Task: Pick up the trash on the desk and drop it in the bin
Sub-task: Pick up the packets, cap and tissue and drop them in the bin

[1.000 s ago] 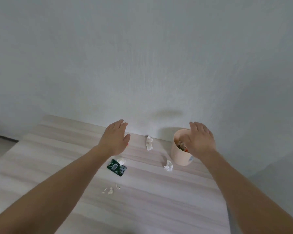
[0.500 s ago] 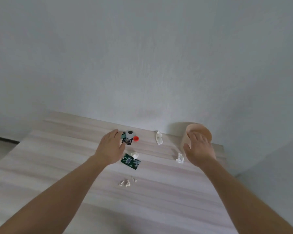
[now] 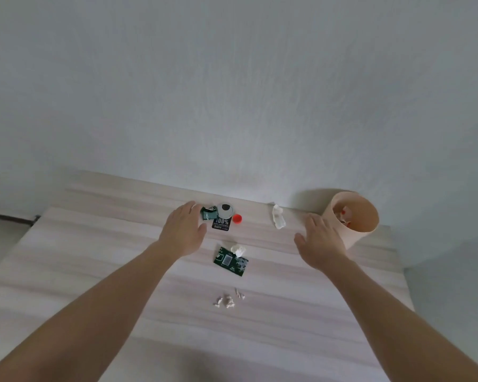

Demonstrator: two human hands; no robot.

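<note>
Green wrapper [image 3: 230, 262] between left hand [image 3: 183, 230] and right hand [image 3: 321, 245] | both hands spread, empty

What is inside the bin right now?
Inside the bin lies crumpled pale trash with a red-orange piece on it. The trash covers the bottom, so anything beneath it cannot be seen.

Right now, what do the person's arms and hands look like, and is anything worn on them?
Both arms are bare, with no sleeve in view. The left hand and right hand wear no gloves; no watch, ring or bracelet shows.
</note>
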